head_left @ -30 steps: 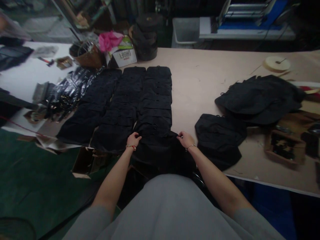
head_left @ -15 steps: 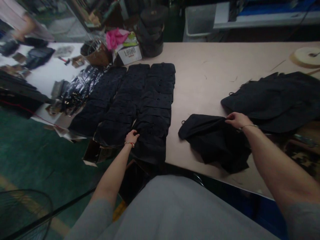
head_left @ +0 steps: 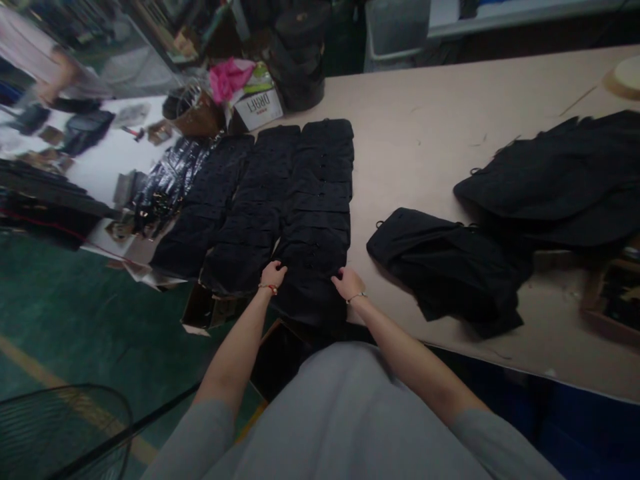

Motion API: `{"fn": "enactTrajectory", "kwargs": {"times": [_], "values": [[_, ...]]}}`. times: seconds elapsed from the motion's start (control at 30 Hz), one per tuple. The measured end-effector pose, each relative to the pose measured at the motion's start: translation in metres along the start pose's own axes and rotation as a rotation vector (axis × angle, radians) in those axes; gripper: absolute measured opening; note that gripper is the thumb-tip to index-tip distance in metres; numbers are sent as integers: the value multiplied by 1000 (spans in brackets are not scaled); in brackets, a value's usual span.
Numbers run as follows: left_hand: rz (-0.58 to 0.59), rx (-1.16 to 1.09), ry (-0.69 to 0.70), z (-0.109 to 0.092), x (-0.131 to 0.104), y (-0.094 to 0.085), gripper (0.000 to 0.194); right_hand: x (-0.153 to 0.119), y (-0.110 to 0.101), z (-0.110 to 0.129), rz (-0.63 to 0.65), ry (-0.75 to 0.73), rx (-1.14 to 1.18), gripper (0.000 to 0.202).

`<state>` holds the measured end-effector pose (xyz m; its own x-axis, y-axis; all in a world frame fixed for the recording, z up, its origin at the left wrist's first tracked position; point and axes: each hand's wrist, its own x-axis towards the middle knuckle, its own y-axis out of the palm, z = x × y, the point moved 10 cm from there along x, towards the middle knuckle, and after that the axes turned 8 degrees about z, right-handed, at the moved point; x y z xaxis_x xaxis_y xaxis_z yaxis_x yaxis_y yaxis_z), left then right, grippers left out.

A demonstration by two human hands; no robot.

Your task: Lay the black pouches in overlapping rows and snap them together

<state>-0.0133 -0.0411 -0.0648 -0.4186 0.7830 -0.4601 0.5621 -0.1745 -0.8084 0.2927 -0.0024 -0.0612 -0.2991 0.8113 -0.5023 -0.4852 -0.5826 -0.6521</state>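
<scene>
Three columns of overlapping black fabric pieces lie on the table. At the near end of the right-hand column, the nearest black fabric piece point(head_left: 311, 300) reaches the table's front edge. My left hand point(head_left: 273, 275) is closed in a pinch at its left edge. On the opposite edge, my right hand point(head_left: 349, 284) pinches the same piece between thumb and fingers. To the right lies a crumpled black fabric piece point(head_left: 440, 267) with a small loop at its corner, touched by neither hand. Beyond it is a larger heap of black fabric point(head_left: 560, 180).
A cardboard box marked DRAFT point(head_left: 257, 109), a brown basket point(head_left: 197, 113) and a dark bucket point(head_left: 300, 73) stand at the back. Glossy plastic-wrapped items point(head_left: 173, 167) lie left of the columns. A wooden box point(head_left: 607, 300) is at right. Another person point(head_left: 55, 60) works at far left.
My right hand has let go of the crumpled fabric on the right and moved left to the near piece of the column. My left hand stays at that piece's left edge.
</scene>
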Motion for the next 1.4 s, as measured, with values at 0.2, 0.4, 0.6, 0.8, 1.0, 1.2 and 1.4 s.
{"fn": "enactTrajectory", "kwargs": {"times": [0.2, 0.4, 0.6, 0.8, 1.0, 1.2, 1.4], "values": [[-4, 35, 10, -1, 8, 0, 37, -10, 15, -3, 167, 22, -136, 23], [-35, 37, 39, -4, 7, -3, 32, 3, 10, 1, 145, 67, 36, 33], [-210, 22, 159, -20, -21, -26, 37, -9, -9, 3, -168, 129, 55, 31], [-223, 240, 559, -72, -85, -4, 50, -51, -4, 56, -376, -360, -196, 43], [-83, 354, 608, -64, -91, 35, 56, -42, 37, 42, -144, -376, -344, 60], [-96, 399, 582, -55, -98, 38, 57, -42, 43, 35, -71, -412, -411, 66], [-46, 473, 542, -43, -103, 55, 65, -46, 53, 36, 4, -415, -454, 70]]}}
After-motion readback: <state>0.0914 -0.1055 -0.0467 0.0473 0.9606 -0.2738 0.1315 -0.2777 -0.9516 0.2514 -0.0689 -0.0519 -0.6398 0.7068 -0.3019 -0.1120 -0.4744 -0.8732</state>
